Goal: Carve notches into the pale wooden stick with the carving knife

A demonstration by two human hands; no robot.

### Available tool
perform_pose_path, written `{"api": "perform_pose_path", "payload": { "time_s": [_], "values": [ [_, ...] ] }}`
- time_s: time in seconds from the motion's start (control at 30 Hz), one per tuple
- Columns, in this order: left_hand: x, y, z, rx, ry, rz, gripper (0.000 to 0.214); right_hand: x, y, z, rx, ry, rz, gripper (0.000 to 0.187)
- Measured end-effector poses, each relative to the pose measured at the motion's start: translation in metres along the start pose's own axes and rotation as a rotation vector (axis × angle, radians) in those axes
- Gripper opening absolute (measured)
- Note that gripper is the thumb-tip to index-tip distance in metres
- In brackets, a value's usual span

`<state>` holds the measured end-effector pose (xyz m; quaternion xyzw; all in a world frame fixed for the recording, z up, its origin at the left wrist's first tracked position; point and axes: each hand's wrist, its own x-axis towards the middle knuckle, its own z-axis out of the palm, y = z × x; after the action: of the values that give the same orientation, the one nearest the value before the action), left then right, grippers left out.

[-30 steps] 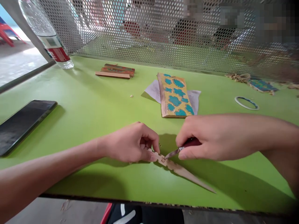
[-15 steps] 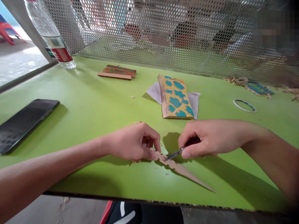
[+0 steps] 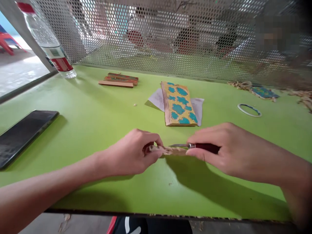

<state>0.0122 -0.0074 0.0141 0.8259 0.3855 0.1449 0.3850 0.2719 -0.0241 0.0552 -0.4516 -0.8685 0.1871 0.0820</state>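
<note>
Wooden piece [image 3: 178, 151]: in your grip above the middle of the table's [image 3: 97, 113] front edge, apparently raised off the surface. Left hand [image 3: 136, 152] pinches one end; right hand [image 3: 226, 152] is closed round a knife [image 3: 194, 146], blade pointing left along the wood's far side. Whether steel touches wood: cannot tell.

Step in hand, as judged: knife work on the wood. Next move would call for a firm left pinch and short, shallow strokes; your left fingertips sit near the blade tip.

Surroundings: painted board [image 3: 179, 109] over paper [image 3: 156, 99], beyond your hands toward the far edge; wood strips [image 3: 119, 79] farther left; phone [image 3: 29, 130] by the left edge; bottle [image 3: 52, 48] at the far left corner; white ring [image 3: 245, 112] toward the right edge. Likeliest obstacle: the board, just beyond your knife hand.
</note>
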Motion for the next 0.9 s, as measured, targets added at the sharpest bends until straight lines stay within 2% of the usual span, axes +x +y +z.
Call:
{"api": "perform_pose_path", "payload": {
  "time_s": [0.1, 0.17, 0.23, 0.33, 0.4, 0.53, 0.7, 0.8, 0.9],
  "values": [
    [0.0, -0.001, -0.001, -0.22, 0.031, -0.066, 0.026, 0.0, -0.003, 0.004, -0.047, -0.001, -0.021, 0.03],
    [0.001, -0.003, -0.004, -0.421, 0.065, -0.159, 0.031, 0.0, -0.005, 0.005, 0.002, 0.025, 0.031, 0.029],
    [0.002, -0.006, -0.008, -0.534, 0.133, -0.205, 0.035, 0.0, -0.005, 0.004, 0.115, 0.043, 0.127, 0.031],
    [0.005, -0.009, -0.013, -0.652, 0.247, -0.194, 0.042, 0.0, -0.005, 0.003, 0.382, 0.13, 0.229, 0.037],
    [0.007, -0.009, -0.013, -0.722, 0.26, -0.245, 0.044, 0.001, -0.005, 0.005, 0.498, 0.176, 0.253, 0.039],
    [0.006, -0.007, -0.009, -0.751, 0.118, -0.4, 0.044, 0.007, -0.004, 0.013, 0.396, 0.21, 0.212, 0.039],
    [0.001, -0.006, -0.008, -0.513, -0.042, -0.305, 0.025, 0.014, 0.002, 0.023, 0.17, 0.204, 0.163, 0.033],
    [-0.001, -0.005, -0.013, -0.419, -0.169, -0.282, 0.041, 0.015, 0.006, 0.024, 0.127, 0.203, 0.145, 0.031],
    [-0.003, -0.002, -0.018, -0.307, -0.257, -0.319, 0.048, 0.013, 0.008, 0.025, 0.081, 0.108, 0.079, 0.03]
  ]
}}
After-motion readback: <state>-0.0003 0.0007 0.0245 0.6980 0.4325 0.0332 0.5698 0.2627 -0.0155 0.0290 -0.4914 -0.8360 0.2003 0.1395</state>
